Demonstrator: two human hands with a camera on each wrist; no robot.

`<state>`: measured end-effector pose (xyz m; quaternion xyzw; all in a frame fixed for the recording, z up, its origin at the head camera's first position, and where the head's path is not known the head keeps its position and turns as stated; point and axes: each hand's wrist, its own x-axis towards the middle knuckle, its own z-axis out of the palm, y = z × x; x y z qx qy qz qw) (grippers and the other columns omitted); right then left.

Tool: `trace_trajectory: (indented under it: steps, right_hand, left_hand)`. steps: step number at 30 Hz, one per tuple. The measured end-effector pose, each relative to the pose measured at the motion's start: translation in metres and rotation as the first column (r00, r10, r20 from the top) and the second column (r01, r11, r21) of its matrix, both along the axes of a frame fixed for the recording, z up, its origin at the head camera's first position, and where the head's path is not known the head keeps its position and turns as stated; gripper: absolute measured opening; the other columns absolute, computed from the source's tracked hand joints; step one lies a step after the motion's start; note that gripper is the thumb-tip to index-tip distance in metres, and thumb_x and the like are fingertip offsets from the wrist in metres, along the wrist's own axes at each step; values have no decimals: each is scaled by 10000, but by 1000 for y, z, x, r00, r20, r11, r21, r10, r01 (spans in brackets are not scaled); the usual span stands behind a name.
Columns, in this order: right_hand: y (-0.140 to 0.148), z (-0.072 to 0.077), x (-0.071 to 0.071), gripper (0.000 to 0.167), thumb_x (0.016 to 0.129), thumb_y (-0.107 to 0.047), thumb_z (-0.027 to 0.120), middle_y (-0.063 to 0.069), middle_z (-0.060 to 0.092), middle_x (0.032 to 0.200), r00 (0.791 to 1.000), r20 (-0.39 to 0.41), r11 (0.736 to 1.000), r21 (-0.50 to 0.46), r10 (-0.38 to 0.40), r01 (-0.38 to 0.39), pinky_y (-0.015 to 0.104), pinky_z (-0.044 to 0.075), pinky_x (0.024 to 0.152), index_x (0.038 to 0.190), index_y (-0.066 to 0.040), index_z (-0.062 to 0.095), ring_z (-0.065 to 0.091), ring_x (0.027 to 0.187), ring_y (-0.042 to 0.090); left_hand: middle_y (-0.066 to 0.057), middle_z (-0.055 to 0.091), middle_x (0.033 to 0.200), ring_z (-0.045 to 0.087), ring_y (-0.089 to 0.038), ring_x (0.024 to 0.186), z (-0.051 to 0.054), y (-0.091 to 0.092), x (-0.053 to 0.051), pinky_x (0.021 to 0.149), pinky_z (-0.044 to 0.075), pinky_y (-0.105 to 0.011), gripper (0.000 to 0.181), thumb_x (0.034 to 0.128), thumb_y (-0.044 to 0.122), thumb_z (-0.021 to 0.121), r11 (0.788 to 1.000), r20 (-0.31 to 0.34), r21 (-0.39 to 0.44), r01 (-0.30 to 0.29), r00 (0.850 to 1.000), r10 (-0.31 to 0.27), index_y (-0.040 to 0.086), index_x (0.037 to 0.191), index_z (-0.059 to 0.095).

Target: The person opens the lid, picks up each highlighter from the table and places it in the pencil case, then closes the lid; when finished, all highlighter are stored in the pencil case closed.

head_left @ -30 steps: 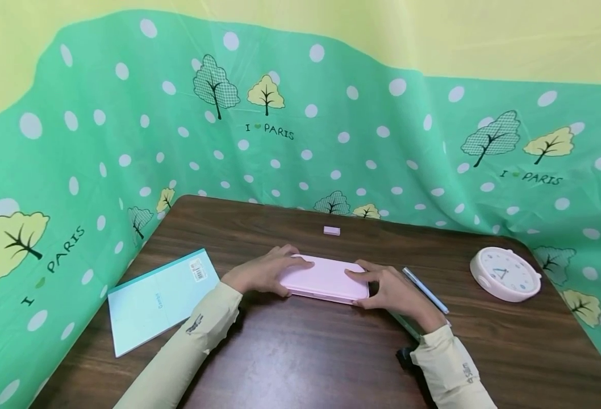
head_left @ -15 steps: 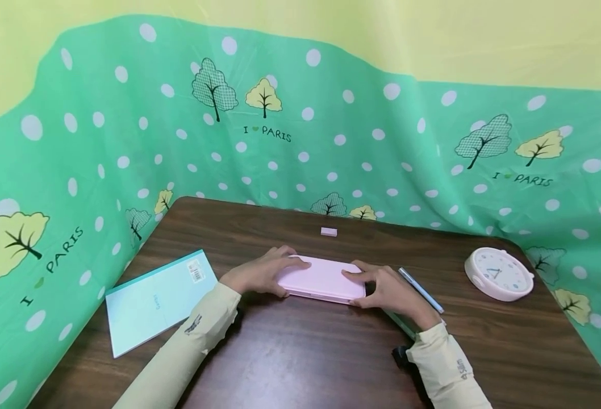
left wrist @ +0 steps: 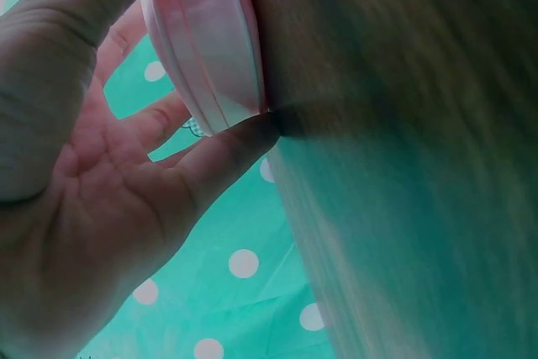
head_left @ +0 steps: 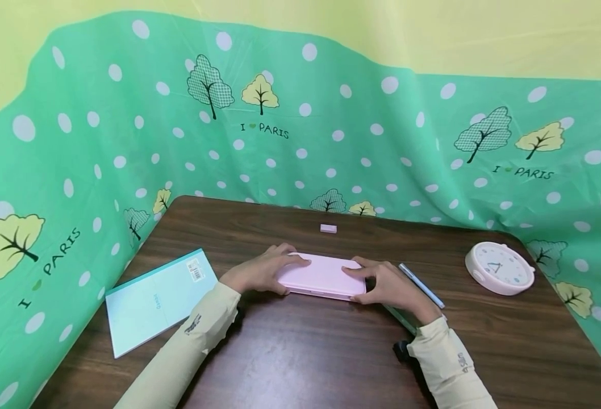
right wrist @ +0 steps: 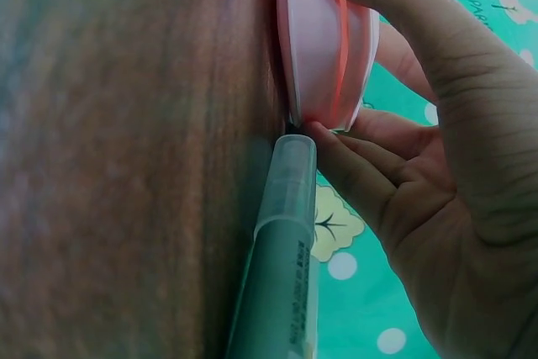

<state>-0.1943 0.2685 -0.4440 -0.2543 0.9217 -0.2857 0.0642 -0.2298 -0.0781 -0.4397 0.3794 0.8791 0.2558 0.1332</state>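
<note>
A pink pencil case (head_left: 323, 276) lies flat on the dark wooden table between both hands, its lid down. My left hand (head_left: 266, 271) grips its left end, the thumb on the near side and fingers over the top and far edge. At the right end my right hand (head_left: 388, 288) holds it in a similar way. In the left wrist view the case's end (left wrist: 206, 48) sits between thumb and fingers. The right wrist view shows the other end (right wrist: 324, 48) in the fingers, with a green capped pen (right wrist: 277, 283) lying just beside it, partly under the wrist.
A light blue notebook (head_left: 159, 304) lies at the left of the table. Behind the case is a small pink eraser (head_left: 328, 228). A blue pen (head_left: 422, 286) lies right of the right hand, and a round pink clock (head_left: 500, 268) stands farther right. A green patterned curtain (head_left: 300, 130) surrounds the table.
The head view has shifted slightly. Both hands keep their hold on the pencil case, and nothing on the table has visibly moved.
</note>
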Motion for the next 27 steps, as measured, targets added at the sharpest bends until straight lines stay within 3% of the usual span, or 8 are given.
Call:
trace_trajectory:
  steps: [12, 19, 22, 27]
  right_hand:
    - [6, -5, 1, 640, 824, -288, 935, 301, 547, 1550, 1000, 10, 1000, -23, -7, 7, 441, 539, 980, 1408, -125, 729, 580, 1391, 426]
    - [9, -3, 2, 609, 843, -331, 927, 258, 588, 1532, 998, 59, 996, -81, -21, 26, 346, 527, 890, 1395, -144, 753, 612, 1338, 413]
    - [9, -2, 3, 615, 860, -375, 925, 233, 588, 1544, 997, 79, 996, -81, -17, 23, 372, 540, 955, 1408, -161, 746, 558, 1419, 444]
    - [11, 1, 1, 621, 868, -390, 925, 204, 586, 1558, 996, 84, 996, -83, -17, 24, 514, 529, 1038, 1424, -184, 741, 531, 1448, 445]
  left_hand:
    - [-147, 417, 1618, 389, -368, 1453, 1, 4, -1, 1159, 429, -557, 801, 863, 78, 891, 1000, 23, -24, -10, 1000, 11, 226, 1586, 582]
    - [-144, 432, 1594, 403, -362, 1440, 0, 3, 1, 1163, 427, -557, 829, 873, 79, 895, 1000, 9, -21, 9, 1000, -8, 214, 1612, 545]
    - [-147, 433, 1590, 404, -366, 1443, 0, 2, 1, 1163, 426, -564, 835, 879, 94, 900, 1000, 10, -25, 9, 1000, -9, 212, 1620, 533]
    - [-161, 437, 1581, 413, -372, 1434, 0, 1, 0, 1164, 427, -565, 858, 870, 98, 915, 1000, -3, -22, 8, 1000, -8, 204, 1627, 526]
